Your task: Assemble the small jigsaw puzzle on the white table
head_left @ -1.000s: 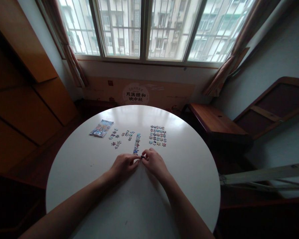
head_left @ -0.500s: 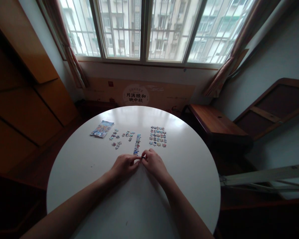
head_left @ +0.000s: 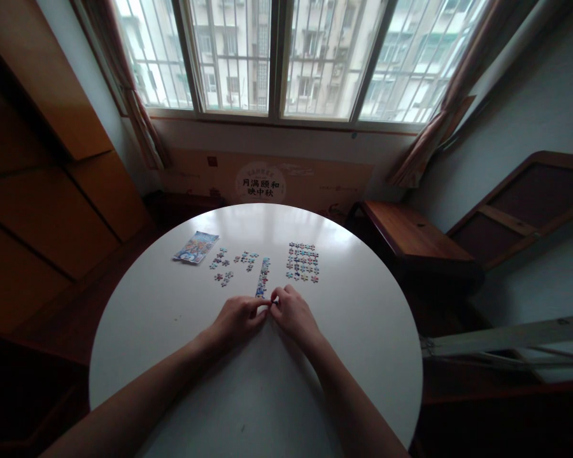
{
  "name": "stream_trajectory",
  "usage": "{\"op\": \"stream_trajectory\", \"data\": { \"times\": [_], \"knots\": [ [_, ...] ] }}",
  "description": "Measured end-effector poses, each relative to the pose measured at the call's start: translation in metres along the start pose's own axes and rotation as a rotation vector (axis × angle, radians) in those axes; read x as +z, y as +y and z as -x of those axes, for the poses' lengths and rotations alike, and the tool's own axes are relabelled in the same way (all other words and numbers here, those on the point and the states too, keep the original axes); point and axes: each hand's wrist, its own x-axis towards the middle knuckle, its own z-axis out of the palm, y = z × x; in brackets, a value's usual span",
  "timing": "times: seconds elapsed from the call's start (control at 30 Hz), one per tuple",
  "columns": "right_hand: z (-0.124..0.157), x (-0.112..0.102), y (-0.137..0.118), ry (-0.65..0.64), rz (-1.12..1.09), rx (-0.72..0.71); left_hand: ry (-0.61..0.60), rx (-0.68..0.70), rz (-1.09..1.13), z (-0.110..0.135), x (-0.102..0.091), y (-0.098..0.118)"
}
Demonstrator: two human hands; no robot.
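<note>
A narrow strip of joined jigsaw puzzle pieces (head_left: 263, 277) lies on the table, running away from me. At its near end my left hand (head_left: 241, 316) is curled, index fingertip and thumb close together; what they hold, if anything, is hidden. Touching or nearly touching it, my right hand (head_left: 293, 313) pinches a small dark puzzle piece (head_left: 274, 301) between thumb and index finger. Loose puzzle pieces (head_left: 223, 262) are scattered left of the strip, with another small cluster of pieces (head_left: 247, 257) nearer to it. To the right, several pieces (head_left: 303, 261) are laid out in rows.
The round white table (head_left: 181, 356) carries a colourful picture sheet or packet (head_left: 197, 247) at its back left. Beyond the far edge are a printed panel (head_left: 315, 178) and barred windows. A wooden bench (head_left: 405, 229) stands at the right, cabinets (head_left: 33, 216) at the left.
Almost nothing differs. My right hand has shifted very slightly at the strip's near end, the dark piece still in its pinch; the laid-out pieces have not moved.
</note>
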Motion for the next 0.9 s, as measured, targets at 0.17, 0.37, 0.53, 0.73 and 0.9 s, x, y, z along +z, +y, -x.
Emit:
{"op": "stream_trajectory", "data": {
  "times": [0.17,0.37,0.53,0.73,0.9],
  "knots": [
    [0.0005,-0.0010,-0.0015,-0.001,0.024,-0.008,0.000,-0.004,-0.006,0.0002,-0.0024,0.0031],
    [0.0002,-0.0007,-0.0014,-0.012,0.006,-0.003,0.002,-0.029,-0.003,0.0007,-0.0024,0.0043],
    [-0.0002,0.0007,0.0000,-0.004,-0.035,0.002,0.064,-0.213,-0.051,0.0011,-0.0011,0.0048],
    [-0.0010,0.0016,-0.0002,0.014,-0.055,-0.008,0.030,-0.151,-0.063,0.0017,-0.0011,0.0031],
    [-0.0014,0.0008,-0.0011,0.005,-0.048,-0.001,0.004,-0.105,-0.070,0.0021,-0.0025,0.0029]
  ]
}}
